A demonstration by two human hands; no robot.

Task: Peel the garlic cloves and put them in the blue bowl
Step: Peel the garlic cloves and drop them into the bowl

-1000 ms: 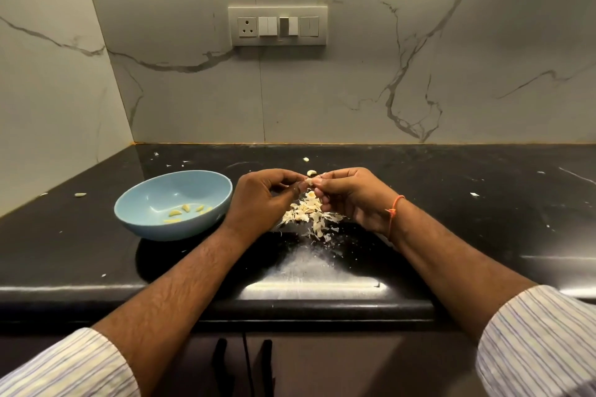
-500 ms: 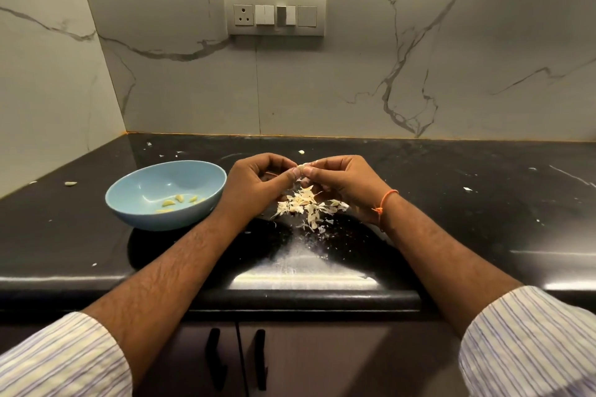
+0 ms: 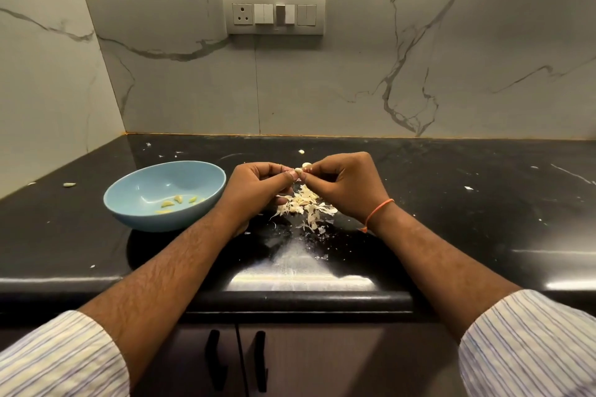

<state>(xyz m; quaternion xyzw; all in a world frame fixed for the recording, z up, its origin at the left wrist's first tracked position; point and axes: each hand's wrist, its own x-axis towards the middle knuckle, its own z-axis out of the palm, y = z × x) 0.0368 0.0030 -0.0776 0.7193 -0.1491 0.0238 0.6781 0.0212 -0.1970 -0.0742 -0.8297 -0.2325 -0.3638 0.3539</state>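
Two hands, left hand and right hand, fingertips pinched together on one garlic clove, stripping skin. Held above peel heap; blue bowl beside, for easy dropping.

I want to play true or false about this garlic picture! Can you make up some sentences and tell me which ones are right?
1. The round blue bowl holds a few peeled yellowish garlic cloves. True.
2. Both hands pinch one small white garlic clove. True.
3. The pile of papery white garlic skins lies inside the bowl. False: on the black countertop.
4. The orange thread bracelet is on the left wrist. False: right wrist.
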